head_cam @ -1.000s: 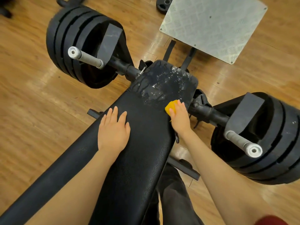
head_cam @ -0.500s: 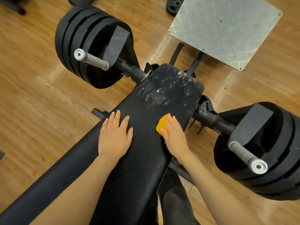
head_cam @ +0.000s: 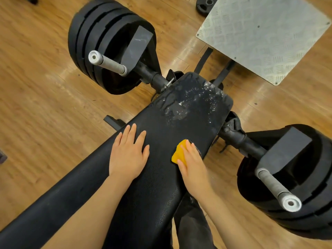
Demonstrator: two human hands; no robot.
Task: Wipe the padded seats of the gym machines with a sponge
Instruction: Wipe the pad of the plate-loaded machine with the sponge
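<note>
A black padded seat (head_cam: 179, 126), wet with foam at its far end, bears a yellow sponge (head_cam: 178, 153).

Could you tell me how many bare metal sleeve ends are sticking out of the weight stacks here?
2: one sleeve end at the upper-left weight stack, the other sleeve end at the lower-right weight stack.

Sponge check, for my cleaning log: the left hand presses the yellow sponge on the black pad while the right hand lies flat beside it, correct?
Hands swapped. In the head view the right hand presses the yellow sponge on the black pad; the left hand lies flat beside it.
</note>
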